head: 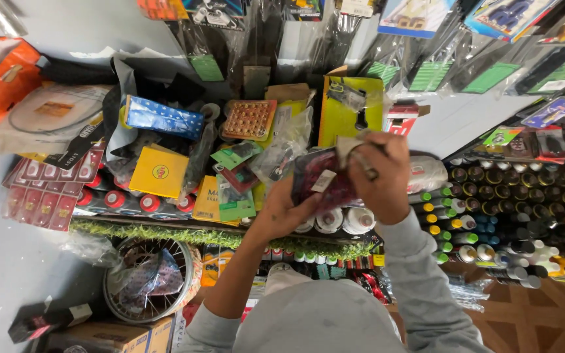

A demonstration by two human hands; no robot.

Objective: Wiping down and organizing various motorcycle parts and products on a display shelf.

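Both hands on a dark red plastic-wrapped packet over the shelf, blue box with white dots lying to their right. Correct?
Not quite. In the head view both the left hand and right hand do hold the dark red plastic-wrapped packet over the shelf, but the blue box with white dots lies to their left, not their right.

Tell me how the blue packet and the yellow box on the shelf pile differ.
The blue packet is long, narrow and glossy, patterned with small light dots; the yellow box is squarer and plain, with one small round mark. The blue packet lies higher up the pile, tilted down to the right; the yellow box sits below it, turned like a diamond. Both rest untouched, left of the left hand and right hand, which hold a dark red packet.
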